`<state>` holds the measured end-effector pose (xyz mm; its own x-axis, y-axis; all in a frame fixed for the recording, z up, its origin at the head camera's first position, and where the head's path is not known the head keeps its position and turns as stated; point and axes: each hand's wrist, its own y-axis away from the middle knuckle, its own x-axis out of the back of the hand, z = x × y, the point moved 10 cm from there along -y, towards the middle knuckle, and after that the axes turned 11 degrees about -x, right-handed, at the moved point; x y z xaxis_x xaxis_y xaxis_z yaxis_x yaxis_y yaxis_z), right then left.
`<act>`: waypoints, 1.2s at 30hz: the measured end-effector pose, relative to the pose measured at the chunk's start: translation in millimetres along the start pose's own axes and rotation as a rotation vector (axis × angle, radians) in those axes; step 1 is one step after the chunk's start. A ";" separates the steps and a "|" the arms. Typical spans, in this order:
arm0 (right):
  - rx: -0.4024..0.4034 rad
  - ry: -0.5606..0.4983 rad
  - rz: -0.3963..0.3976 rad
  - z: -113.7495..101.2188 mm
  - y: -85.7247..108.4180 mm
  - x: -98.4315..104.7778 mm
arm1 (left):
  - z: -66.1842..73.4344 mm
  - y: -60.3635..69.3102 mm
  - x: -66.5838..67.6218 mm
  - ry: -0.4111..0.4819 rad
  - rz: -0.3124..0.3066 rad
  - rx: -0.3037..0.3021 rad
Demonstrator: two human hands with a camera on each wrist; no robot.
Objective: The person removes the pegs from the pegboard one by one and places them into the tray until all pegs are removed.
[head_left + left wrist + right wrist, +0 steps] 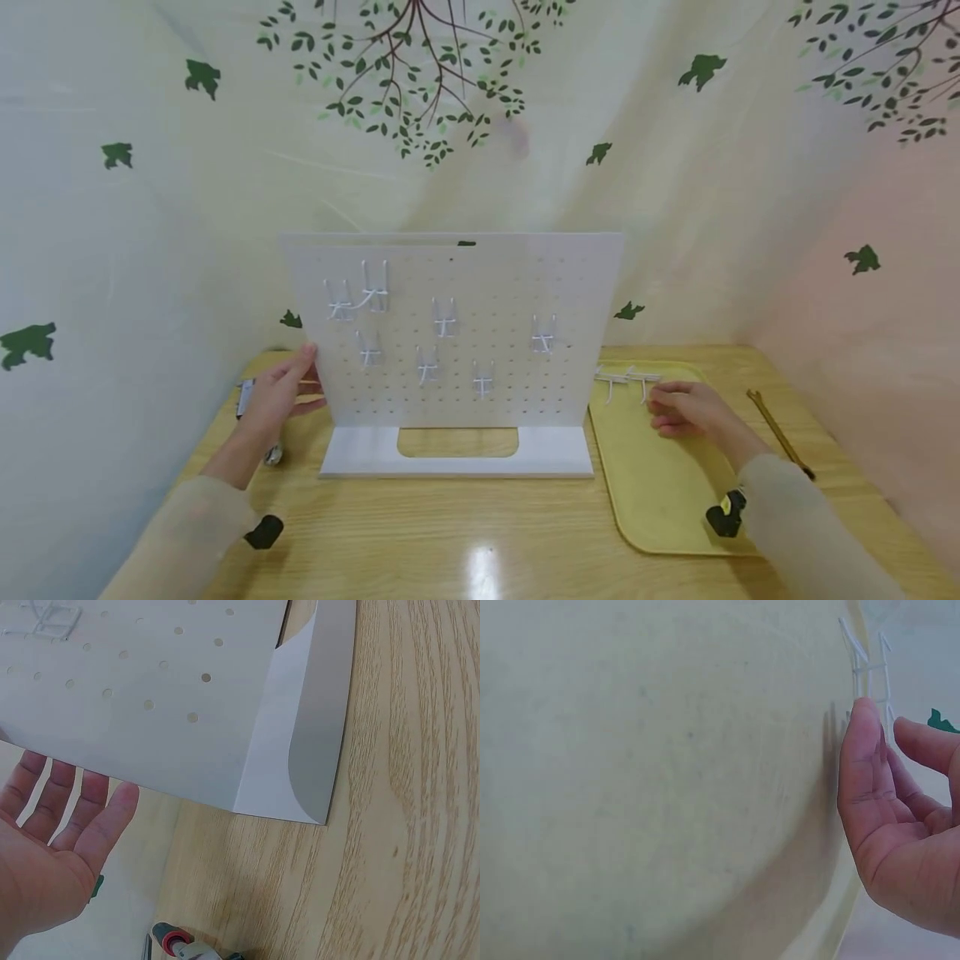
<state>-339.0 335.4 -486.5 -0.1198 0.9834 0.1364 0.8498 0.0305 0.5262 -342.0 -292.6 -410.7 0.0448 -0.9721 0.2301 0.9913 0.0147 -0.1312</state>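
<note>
A white pegboard [465, 333] stands upright on its base, with several white wire hooks [444, 321] on its face. My left hand [276, 392] is at the board's left edge; in the left wrist view its nearly straight fingers [94, 791] touch that edge. Two white hooks [642, 377] lie at the far end of the yellow tray [637, 500]. Beside the right one is my right hand [693, 412], its fingers loosely bent. In the right wrist view the thumb and forefinger stand apart near a hook [871, 669], partly hidden behind the fingers.
A wrench [780, 433] lies on the table right of the tray. Left of the board, partly behind my left arm, are a metal object [273, 454] and another item [245, 397]. A leaf-patterned curtain [517, 192] hangs behind the table [405, 533].
</note>
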 end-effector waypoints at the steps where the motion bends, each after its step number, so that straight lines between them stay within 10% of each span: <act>1: 0.006 -0.005 -0.016 -0.8 0.5 -1.0 | 0.3 0.5 0.5 -0.002 0.001 -0.004; 13: 0.205 0.071 -0.079 -59.5 52.2 -21.7 | -0.4 2.1 1.2 -0.032 0.015 -0.010; 36: 0.557 -0.012 -0.316 -187.2 166.1 -154.5 | 1.0 3.2 1.7 -0.011 0.033 0.008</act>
<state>-275.5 155.1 -263.1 -0.4055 0.9135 0.0345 0.9141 0.4048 0.0238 -338.7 -294.0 -409.7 0.0784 -0.9684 0.2367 0.9902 0.0482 -0.1307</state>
